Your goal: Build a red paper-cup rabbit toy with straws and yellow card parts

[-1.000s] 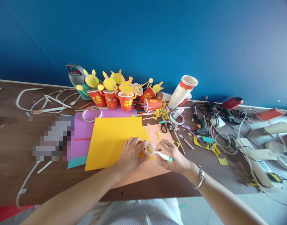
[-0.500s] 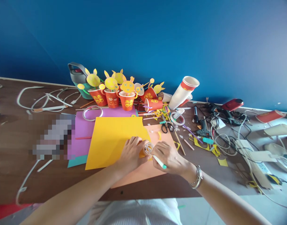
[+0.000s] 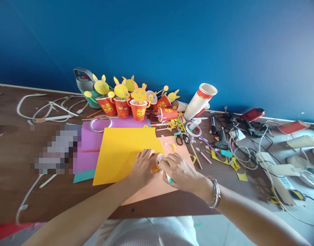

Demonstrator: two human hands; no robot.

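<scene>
Indoors, brown table (image 3: 15, 164) against blue wall (image 3: 157, 37); left grip (image 3: 142, 168) clamps tape ring (image 3: 160, 159), right grip (image 3: 181, 171) clamps pen (image 3: 169, 179).

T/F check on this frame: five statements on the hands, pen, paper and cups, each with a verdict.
1. The right hand holds a pen with a teal end. True.
2. The left hand is lifted clear of the paper. False: it lies on the yellow sheet, with its fingers on a small clear roll.
3. The scissors are in the left hand. False: they lie beyond both hands, untouched.
4. A bracelet sits on the right wrist. True.
5. The stack of paper cups stands upright. False: it is plainly tilted.
</scene>
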